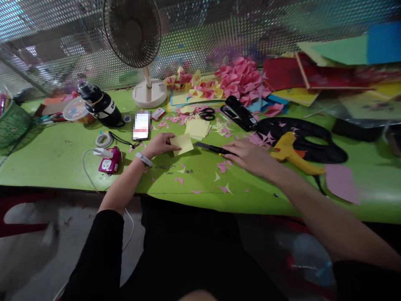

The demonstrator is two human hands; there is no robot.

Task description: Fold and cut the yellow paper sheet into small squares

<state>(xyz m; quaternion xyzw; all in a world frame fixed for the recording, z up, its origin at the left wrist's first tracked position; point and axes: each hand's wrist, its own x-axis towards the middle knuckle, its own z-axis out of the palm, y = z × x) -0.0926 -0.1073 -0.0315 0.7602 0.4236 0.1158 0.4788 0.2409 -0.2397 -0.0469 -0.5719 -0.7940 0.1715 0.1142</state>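
Observation:
My left hand pinches a small square of yellow paper above the green table. In my right hand is a black utility knife, its blade pointing left toward the paper, a short gap apart. Just behind the paper lies a stack of yellow paper squares. Pink and yellow paper scraps are strewn around both hands. Black scissors and a black stapler lie farther back.
A yellow glue gun rests on a black pad by my right forearm. Pink folded paper pieces are heaped at the back. A fan, black bottle, phone, tape roll and purple power adapter stand leftward.

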